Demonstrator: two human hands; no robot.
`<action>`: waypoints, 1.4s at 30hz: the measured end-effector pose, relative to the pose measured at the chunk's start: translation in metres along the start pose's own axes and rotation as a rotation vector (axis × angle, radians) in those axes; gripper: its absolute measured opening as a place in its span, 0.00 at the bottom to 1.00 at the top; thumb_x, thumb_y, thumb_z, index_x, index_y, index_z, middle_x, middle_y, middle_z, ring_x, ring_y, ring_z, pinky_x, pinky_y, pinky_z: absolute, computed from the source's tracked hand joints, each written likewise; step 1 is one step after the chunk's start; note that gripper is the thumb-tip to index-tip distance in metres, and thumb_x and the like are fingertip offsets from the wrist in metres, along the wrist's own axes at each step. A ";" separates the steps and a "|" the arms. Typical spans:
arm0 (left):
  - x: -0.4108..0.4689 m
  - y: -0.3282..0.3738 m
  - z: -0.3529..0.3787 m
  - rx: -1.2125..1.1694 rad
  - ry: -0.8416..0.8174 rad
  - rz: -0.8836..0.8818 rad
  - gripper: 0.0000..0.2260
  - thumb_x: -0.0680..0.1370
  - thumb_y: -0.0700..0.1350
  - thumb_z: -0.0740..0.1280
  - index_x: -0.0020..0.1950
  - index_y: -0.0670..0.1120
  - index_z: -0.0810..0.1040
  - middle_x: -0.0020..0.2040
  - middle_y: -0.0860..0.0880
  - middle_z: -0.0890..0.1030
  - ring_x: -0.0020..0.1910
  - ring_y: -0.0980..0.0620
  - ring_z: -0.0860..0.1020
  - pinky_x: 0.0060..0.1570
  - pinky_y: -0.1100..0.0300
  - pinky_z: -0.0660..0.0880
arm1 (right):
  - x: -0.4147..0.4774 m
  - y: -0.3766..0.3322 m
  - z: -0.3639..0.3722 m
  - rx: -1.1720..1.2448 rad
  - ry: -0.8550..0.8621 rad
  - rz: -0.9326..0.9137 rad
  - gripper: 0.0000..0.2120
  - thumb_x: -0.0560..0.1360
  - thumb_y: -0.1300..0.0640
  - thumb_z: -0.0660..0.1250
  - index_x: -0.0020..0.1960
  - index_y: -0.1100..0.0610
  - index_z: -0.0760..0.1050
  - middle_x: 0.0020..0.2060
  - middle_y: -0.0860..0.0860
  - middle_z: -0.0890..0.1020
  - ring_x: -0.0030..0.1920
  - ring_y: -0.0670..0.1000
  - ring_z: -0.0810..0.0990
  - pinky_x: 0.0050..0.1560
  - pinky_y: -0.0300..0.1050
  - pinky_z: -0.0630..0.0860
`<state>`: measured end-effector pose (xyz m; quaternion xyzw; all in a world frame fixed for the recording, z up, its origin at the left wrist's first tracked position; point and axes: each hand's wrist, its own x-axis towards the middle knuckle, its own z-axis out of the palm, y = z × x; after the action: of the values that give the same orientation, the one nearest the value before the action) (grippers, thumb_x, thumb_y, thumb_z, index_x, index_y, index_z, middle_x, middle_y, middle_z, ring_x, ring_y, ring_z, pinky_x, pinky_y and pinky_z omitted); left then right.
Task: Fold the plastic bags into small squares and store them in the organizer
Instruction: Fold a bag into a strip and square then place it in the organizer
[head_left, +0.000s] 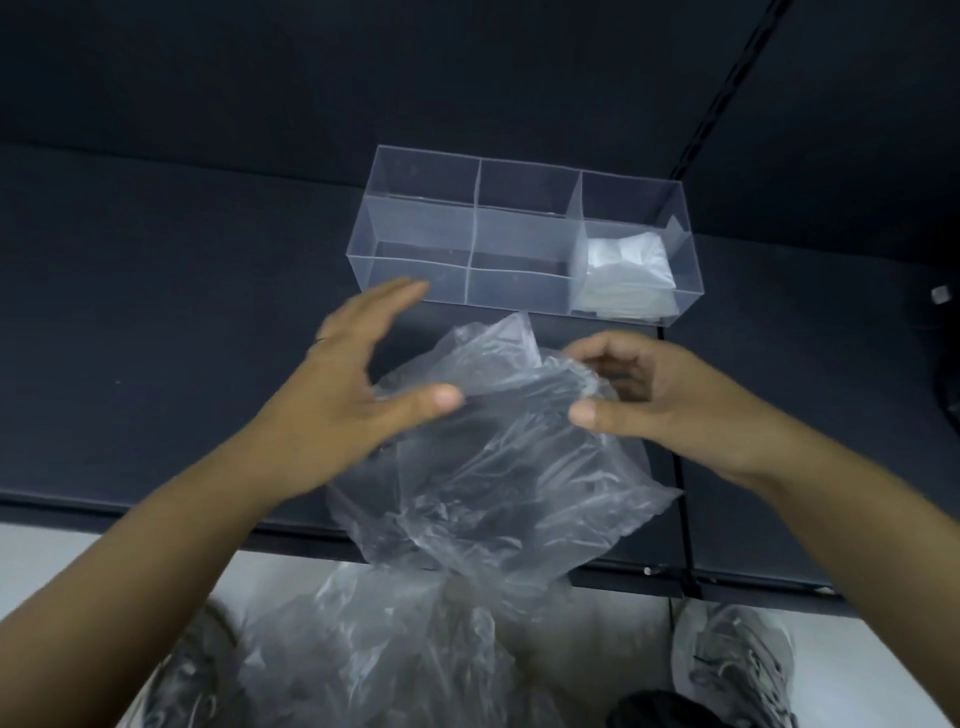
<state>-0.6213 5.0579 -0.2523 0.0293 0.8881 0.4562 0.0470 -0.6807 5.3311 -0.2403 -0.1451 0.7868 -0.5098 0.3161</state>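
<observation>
From the head camera, looking down: a crumpled clear plastic bag (498, 457) is held up over the near edge of the dark desk (156, 312), its lower part hanging past the edge toward the pale floor (52, 561). The right hand (639, 400) has its fingers curled into the bag's upper right corner and appears to be gripping the film there. The left hand (353, 384) is spread wide, thumb pressed against the bag's top left and fingers lifted clear of it — not closed on anything. My reading is that one hand anchors a corner while the other is ready to smooth or spread the film flat, since a wrinkled bag will not take a clean crease.

Just beyond the hands stands the transparent organizer (519, 228), divided into six compartments. The near right compartment holds a folded white bag (626, 270); the other five look empty. It sits within easy reach, presumably so each finished square can go straight in.

Below the held bag, more clear plastic (395, 649) lies bunched between the person's grey shoes (737, 670) — likely bags waiting their turn, though I cannot tell how many.

No brand, label or writing can be read on the bags, the organizer or the desk.
</observation>
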 end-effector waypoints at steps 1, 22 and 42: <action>0.007 0.008 0.004 -0.004 -0.060 0.054 0.33 0.65 0.70 0.68 0.69 0.72 0.61 0.67 0.78 0.58 0.71 0.71 0.56 0.62 0.75 0.59 | 0.000 -0.001 0.007 0.039 0.013 -0.037 0.14 0.67 0.48 0.73 0.51 0.50 0.80 0.51 0.44 0.83 0.55 0.43 0.81 0.56 0.39 0.74; -0.018 0.000 0.030 -0.355 0.606 -0.050 0.11 0.79 0.52 0.65 0.42 0.47 0.72 0.31 0.54 0.73 0.30 0.60 0.69 0.28 0.67 0.69 | -0.001 0.002 0.034 0.166 0.202 0.217 0.26 0.66 0.47 0.77 0.61 0.46 0.73 0.46 0.45 0.82 0.48 0.43 0.81 0.46 0.36 0.74; -0.006 0.005 0.024 -0.124 0.362 -0.100 0.20 0.75 0.63 0.64 0.63 0.56 0.71 0.58 0.58 0.77 0.58 0.63 0.74 0.58 0.67 0.68 | 0.018 -0.005 0.042 0.028 0.474 -0.228 0.13 0.79 0.51 0.63 0.37 0.53 0.73 0.26 0.41 0.72 0.29 0.39 0.68 0.33 0.31 0.67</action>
<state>-0.6127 5.0797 -0.2619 -0.1003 0.8527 0.5048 -0.0893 -0.6680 5.2894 -0.2539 -0.1049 0.8104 -0.5727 0.0653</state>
